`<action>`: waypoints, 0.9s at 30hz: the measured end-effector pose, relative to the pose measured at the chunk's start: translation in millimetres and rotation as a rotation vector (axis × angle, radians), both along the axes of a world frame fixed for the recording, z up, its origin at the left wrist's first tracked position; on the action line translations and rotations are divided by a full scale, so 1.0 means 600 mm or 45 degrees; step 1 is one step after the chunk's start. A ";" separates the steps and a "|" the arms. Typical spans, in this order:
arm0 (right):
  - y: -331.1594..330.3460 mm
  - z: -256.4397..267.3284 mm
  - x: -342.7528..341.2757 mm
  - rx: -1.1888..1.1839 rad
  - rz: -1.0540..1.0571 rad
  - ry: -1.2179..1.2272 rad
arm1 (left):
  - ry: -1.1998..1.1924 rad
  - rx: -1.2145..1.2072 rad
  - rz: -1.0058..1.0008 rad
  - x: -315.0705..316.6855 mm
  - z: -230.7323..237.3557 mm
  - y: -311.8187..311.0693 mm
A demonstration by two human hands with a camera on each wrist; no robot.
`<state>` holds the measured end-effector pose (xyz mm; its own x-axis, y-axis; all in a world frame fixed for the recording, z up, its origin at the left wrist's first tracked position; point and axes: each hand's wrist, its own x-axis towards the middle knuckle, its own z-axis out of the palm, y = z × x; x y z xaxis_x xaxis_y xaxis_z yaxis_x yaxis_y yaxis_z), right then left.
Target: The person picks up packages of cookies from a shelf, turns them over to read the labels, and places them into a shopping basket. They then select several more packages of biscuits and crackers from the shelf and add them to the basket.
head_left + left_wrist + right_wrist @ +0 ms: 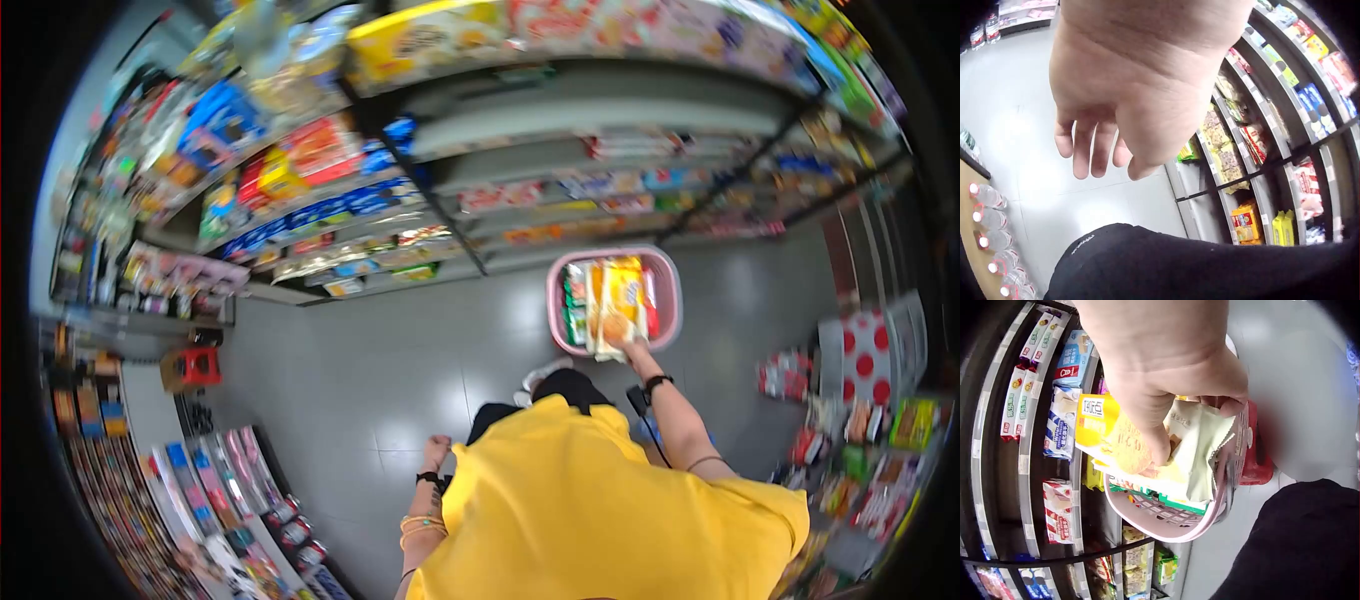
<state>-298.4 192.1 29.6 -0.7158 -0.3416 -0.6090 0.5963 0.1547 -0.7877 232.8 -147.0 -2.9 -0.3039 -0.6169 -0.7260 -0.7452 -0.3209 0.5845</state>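
In the head view a pink basket stands on the floor before the shelves, with green packets and a red one beside yellow-and-cream biscuit packets. My right hand is at its near side. In the right wrist view the right hand pinches a yellow-and-cream biscuit packet at its crimped, pale end, thumb across the front. That packet lies over the basket's opening, and part of a green packet shows beneath. My left hand hangs beside my leg, its fingers loose and holding nothing.
Snack shelves run along the front, with more goods on the left. Several clear bottles stand in a row at the left wrist view's lower left. A red-and-white polka-dot item and packaged goods lie to the right.
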 end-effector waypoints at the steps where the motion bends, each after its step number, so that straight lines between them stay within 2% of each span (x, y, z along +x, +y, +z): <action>1: -0.001 0.019 0.000 0.067 0.041 -0.010 | -0.074 -0.069 -0.169 -0.006 -0.005 -0.025; 2: -0.002 0.029 -0.002 0.214 0.039 0.004 | -0.001 -0.023 -0.137 -0.026 0.011 -0.048; 3: -0.010 0.053 -0.005 0.318 0.074 0.024 | -0.063 0.050 -0.120 -0.049 0.006 -0.076; 5: 0.002 0.039 -0.014 0.499 0.149 0.056 | -0.085 -0.016 -0.175 -0.097 0.038 -0.114; 8: 0.016 0.053 -0.018 0.211 -0.056 -0.022 | -0.054 0.027 -0.140 -0.164 0.059 -0.155; 11: 0.028 0.073 -0.031 0.163 -0.036 -0.019 | 0.013 0.002 -0.214 -0.219 0.076 -0.186; 12: 0.052 0.005 -0.033 0.352 -0.028 0.149 | 0.030 0.008 -0.231 -0.228 0.074 -0.194; 13: 0.060 -0.011 -0.036 0.435 0.003 0.188 | 0.055 0.009 -0.245 -0.238 0.069 -0.203; 18: 0.057 -0.005 -0.056 0.850 0.105 0.466 | -0.035 0.087 -0.349 -0.285 0.065 -0.259; 21: 0.055 -0.002 -0.069 0.118 -0.207 -0.138 | -0.080 0.088 -0.443 -0.312 0.055 -0.309; 22: 0.049 -0.006 -0.065 0.165 -0.314 -0.119 | -0.107 0.087 -0.487 -0.321 0.043 -0.333; 25: 0.032 -0.005 -0.047 0.849 -0.229 0.160 | -0.097 0.054 -0.584 -0.366 0.013 -0.393; 27: 0.031 -0.011 -0.032 0.859 -0.234 0.292 | -0.031 0.037 -0.608 -0.398 -0.006 -0.432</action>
<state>-317.5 210.8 22.9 -0.8601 0.1927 -0.4724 0.4912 0.5632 -0.6645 -6.2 -406.4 -6.3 -0.5310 -0.3917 -0.7514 -0.8267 0.0449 0.5608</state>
